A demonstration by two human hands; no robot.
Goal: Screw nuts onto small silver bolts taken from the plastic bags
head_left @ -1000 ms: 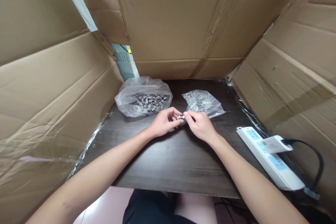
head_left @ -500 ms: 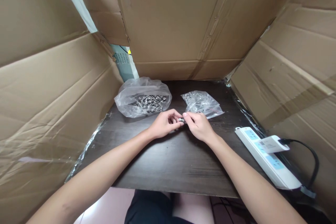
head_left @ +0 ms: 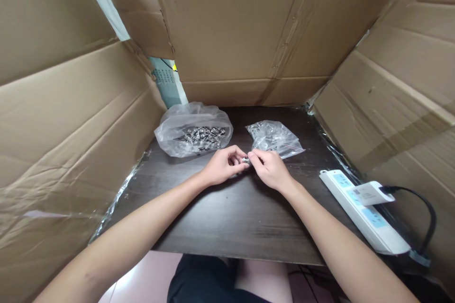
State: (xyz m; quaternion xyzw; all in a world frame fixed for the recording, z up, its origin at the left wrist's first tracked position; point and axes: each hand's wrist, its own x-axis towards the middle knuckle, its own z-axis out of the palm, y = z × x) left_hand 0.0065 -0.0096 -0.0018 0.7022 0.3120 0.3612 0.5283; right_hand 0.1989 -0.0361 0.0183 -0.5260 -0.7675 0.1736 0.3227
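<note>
My left hand (head_left: 223, 166) and my right hand (head_left: 270, 169) meet above the middle of a dark wooden table (head_left: 220, 218). Between their pinched fingertips is a small shiny metal part (head_left: 245, 159), held from both sides. Its exact shape is too small to make out. Just behind my left hand lies an open clear plastic bag (head_left: 194, 129) holding several small metal pieces. Behind my right hand lies a smaller clear bag (head_left: 273, 138) of similar metal bits.
Cardboard walls (head_left: 71, 118) enclose the table on the left, back and right. A white power strip (head_left: 362, 210) with a plugged-in adapter and black cable lies at the table's right edge. My lap shows below the front edge.
Both hands stay pinched on the small metal part in the same spot; only the fingers shift slightly. The view wobbles a little.
</note>
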